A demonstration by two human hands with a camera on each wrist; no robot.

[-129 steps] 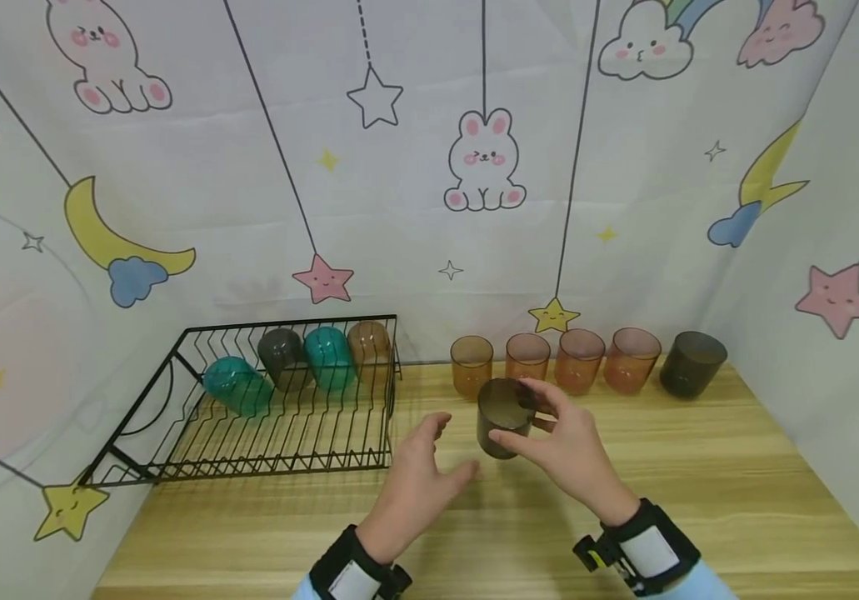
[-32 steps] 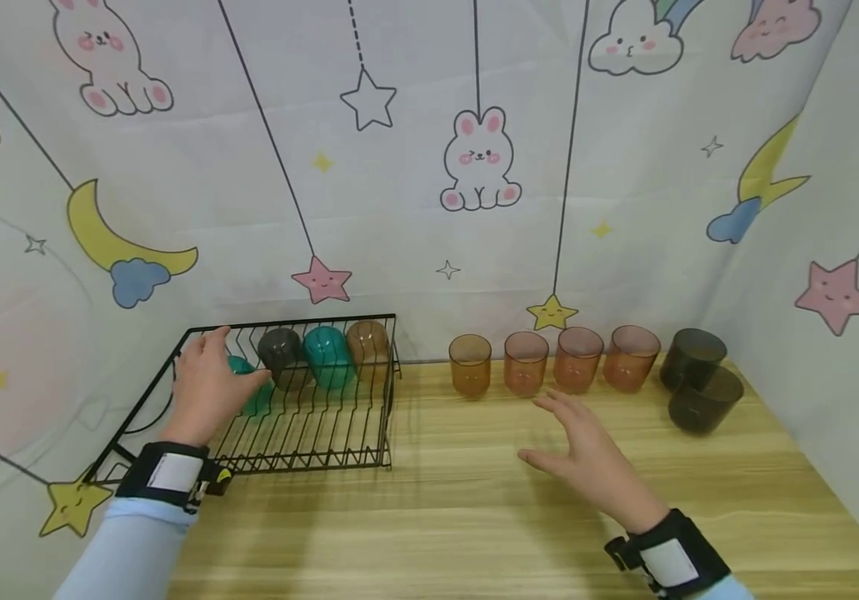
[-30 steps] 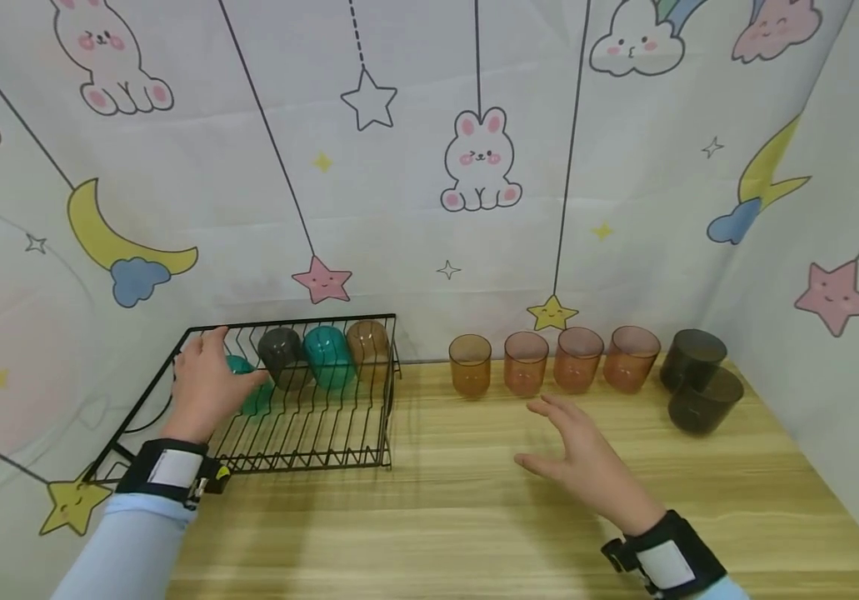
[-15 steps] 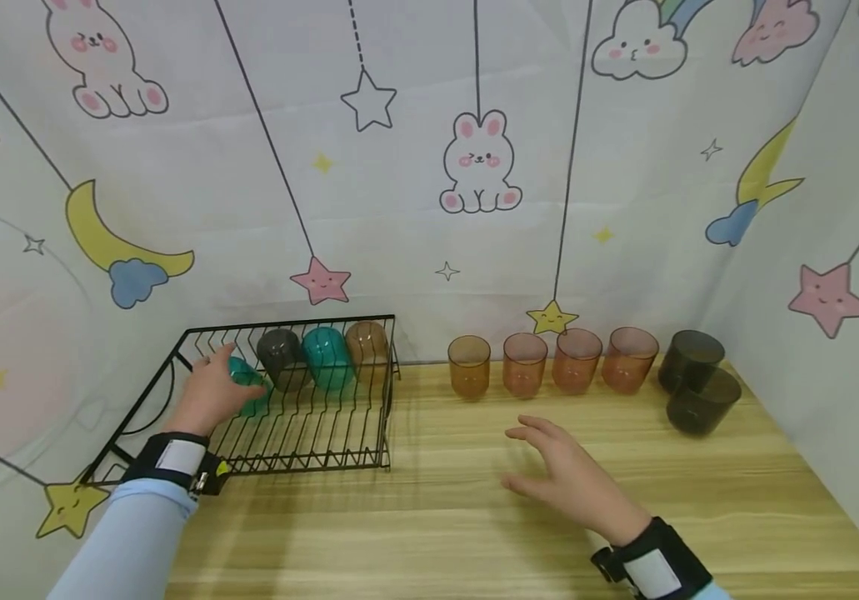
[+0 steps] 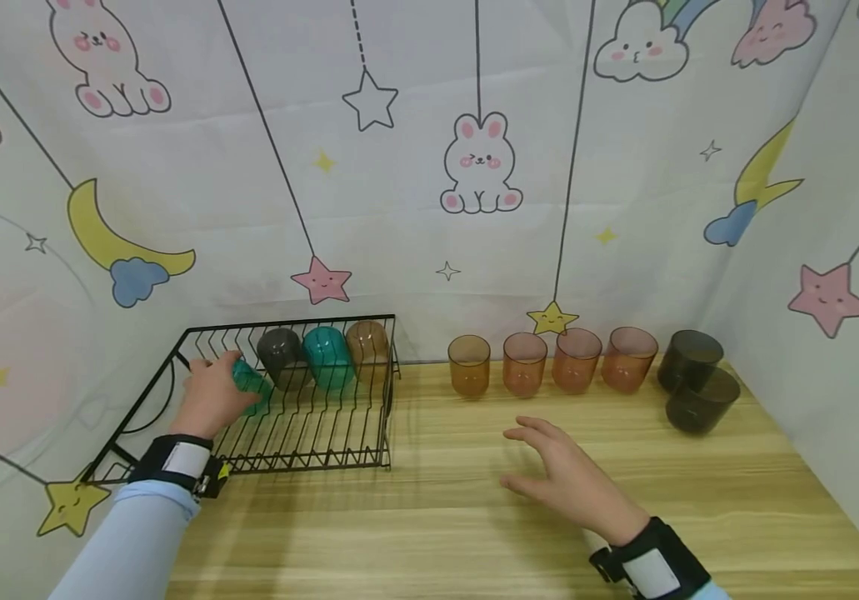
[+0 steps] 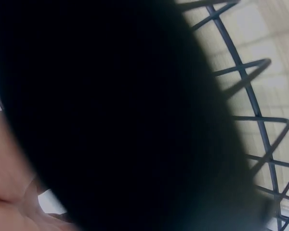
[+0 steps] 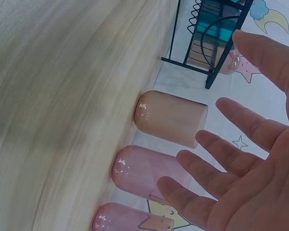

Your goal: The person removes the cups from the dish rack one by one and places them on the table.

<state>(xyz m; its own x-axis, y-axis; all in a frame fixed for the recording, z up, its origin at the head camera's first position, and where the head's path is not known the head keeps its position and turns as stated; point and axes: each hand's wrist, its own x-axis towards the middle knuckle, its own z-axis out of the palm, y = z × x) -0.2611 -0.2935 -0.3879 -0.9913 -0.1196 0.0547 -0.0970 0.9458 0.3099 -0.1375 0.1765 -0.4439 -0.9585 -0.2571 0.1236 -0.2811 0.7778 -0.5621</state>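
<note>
Teal and see-through, the held cup (image 5: 252, 385) sits towards the left end of the black wire rack (image 5: 324, 458). The left hand (image 5: 209, 396) comes at it from the left, thumb on the near side and fingers on the far side, so it is pinched from both sides. That approach seems sensible, since 3 other cups stand to its right: a dark grey cup (image 5: 282, 354), another teal cup (image 5: 329, 354) and a brown cup (image 5: 369, 346). All 3 show rounded bases upward and lean a little, probably turned mouth-down so that water can drain through the wires. Whether the held cup rests on the wires or is slightly raised, I cannot tell; the left wrist view is mostly blocked.

The right hand (image 5: 567, 483) holds nothing. It hovers over the wooden table (image 5: 436, 525) with fingers spread and thumb wide, a pose that looks suited to receiving something round.

Along the back, near the patterned cloth (image 5: 399, 208), 6 cups stand upright: an amber cup (image 5: 470, 367), 3 pink cups (image 5: 577, 361) and 2 smoky cups (image 5: 702, 404). They appear grouped by colour. The smoky pair sits at the right end, 1 in front of the other, perhaps because the row runs out of room there; whether the 2 touch is unclear.
</note>
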